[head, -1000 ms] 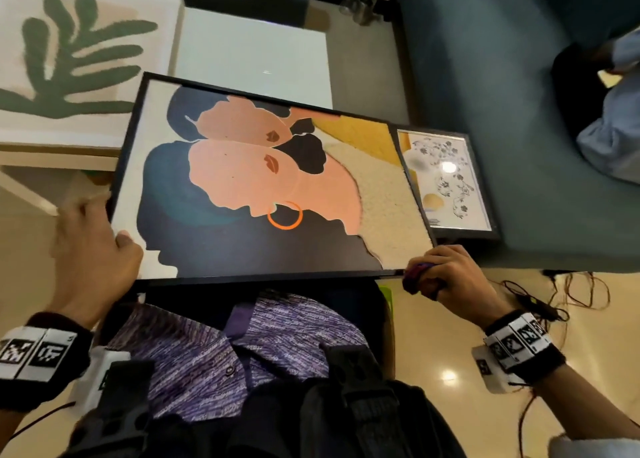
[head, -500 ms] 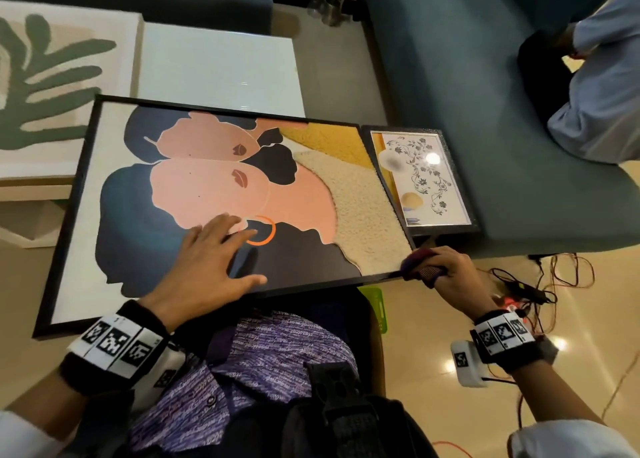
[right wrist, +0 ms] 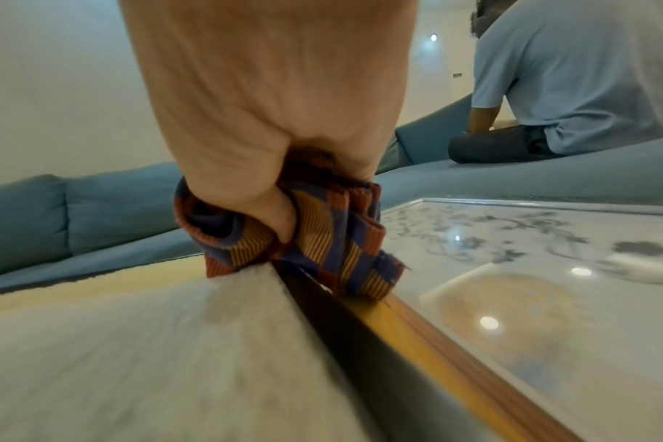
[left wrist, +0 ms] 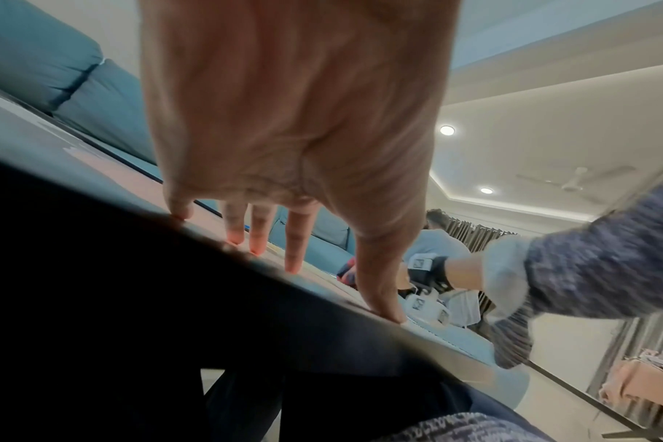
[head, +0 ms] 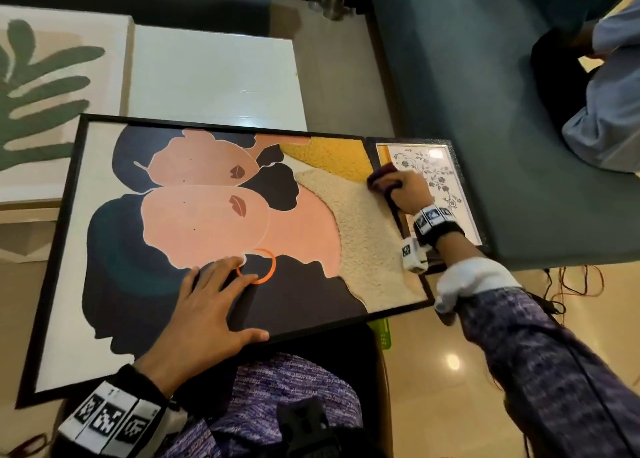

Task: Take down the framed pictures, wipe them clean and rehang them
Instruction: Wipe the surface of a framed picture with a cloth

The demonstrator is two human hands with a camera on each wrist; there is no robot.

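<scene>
Head view: large framed picture [head: 207, 215] lies across the person's lap; left hand [head: 204, 312] flat on it, fingers spread. Right hand [head: 408, 191] grasps a bunched cloth [head: 382, 178] at its right edge, beside a small floral frame [head: 450, 180] on the sofa [head: 485, 94].

Left wrist view: fingertips [left wrist: 235, 236] press the glass.

Right wrist view: checked cloth [right wrist: 322, 233] clenched, touching the frame's border.

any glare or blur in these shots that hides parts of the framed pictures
Head view: ceiling-light glare on the small floral frame, edges bent by the wide lens. Right wrist view: bright light spots on that frame's glass, and the large picture is smeared near the lens. Left wrist view: the left hand is soft, with a dark blurred mass below.
</scene>
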